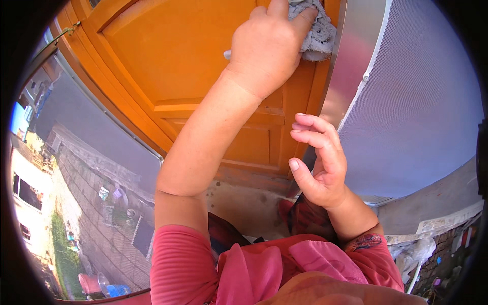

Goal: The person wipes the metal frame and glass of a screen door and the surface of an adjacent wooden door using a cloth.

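My left hand (267, 51) reaches up to the top of the view and is closed on a crumpled grey cloth (323, 38). The cloth lies against the right-hand stile of an orange panelled door (188, 56). Part of it is cut off by the upper edge of the view. A small pale bit shows beside my left wrist, perhaps more of the cloth. Lower down, my right hand (325, 162) is raised in front of the door's right edge. Its fingers are loosely curved and apart, with nothing in them.
Right of the door runs a shiny metal frame strip (343, 76) beside a pale mesh screen (406, 107). To the left, a see-through screen panel (101, 152) stands before a paved yard. A concrete step (244, 203) lies below the door. Clear plastic bags (414, 254) sit at lower right.
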Tool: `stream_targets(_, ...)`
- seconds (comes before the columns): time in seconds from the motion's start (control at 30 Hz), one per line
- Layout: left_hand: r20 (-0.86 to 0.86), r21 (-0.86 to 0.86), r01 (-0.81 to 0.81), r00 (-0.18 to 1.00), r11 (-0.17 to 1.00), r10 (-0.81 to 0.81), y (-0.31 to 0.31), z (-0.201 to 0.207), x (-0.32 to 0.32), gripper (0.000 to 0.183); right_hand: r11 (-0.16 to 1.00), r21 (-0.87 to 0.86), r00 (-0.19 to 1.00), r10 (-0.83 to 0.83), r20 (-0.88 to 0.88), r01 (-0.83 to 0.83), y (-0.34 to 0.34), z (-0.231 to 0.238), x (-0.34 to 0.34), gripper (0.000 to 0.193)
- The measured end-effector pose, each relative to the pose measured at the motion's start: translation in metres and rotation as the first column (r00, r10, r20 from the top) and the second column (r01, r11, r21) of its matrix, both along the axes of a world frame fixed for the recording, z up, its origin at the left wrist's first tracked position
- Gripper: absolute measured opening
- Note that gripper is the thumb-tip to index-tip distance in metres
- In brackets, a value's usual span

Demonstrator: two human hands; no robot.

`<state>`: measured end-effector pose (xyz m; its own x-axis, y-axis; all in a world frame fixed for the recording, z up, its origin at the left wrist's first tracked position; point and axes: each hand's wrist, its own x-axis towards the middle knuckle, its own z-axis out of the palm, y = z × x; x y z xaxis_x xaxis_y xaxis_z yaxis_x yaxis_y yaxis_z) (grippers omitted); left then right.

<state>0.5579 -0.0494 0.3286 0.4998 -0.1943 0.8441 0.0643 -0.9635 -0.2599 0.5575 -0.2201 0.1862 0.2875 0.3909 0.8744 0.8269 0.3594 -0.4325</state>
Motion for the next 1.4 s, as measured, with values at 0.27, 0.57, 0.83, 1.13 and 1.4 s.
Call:
stream_targets(0.27, -0.201, -0.029, 0.142, 0.969, 0.99, -0.144, 0.021, -0.096, -0.005, 0.055, 1.0, -0.008, 1.0, 0.004, -0.01, -0.004, 0.0, -0.002, -0.001, 0.04)
stream_targets(0.57, 0.183, 0.132, 0.176, 0.963, 0.975, -0.199, 0.024, -0.01, 0.012, 0.042, 1.0, -0.01, 1.0, -0.021, -0.003, 0.021, 0.003, 0.001, -0.001, 0.038)
stream_targets(0.83, -0.143, -0.047, 0.128, 0.981, 0.991, -0.133, 0.02, -0.103, 0.004, 0.064, 1.0, -0.008, 1.0, 0.001, -0.026, -0.001, 0.002, -0.002, -0.001, 0.038)
stream_targets(1.13, 0.19, 0.041, 0.151, 0.969, 0.988, -0.156, 0.036, -0.022, 0.016, 0.061, 1.0, 0.004, 0.999, 0.014, -0.053, -0.014, 0.002, -0.002, 0.0, 0.036)
stream_targets(1.4, -0.049, -0.177, 0.106, 0.992, 0.978, -0.116, 0.022, -0.1, 0.001, 0.068, 0.999, -0.038, 0.998, -0.007, -0.07, 0.005, -0.007, -0.004, 0.0, 0.033)
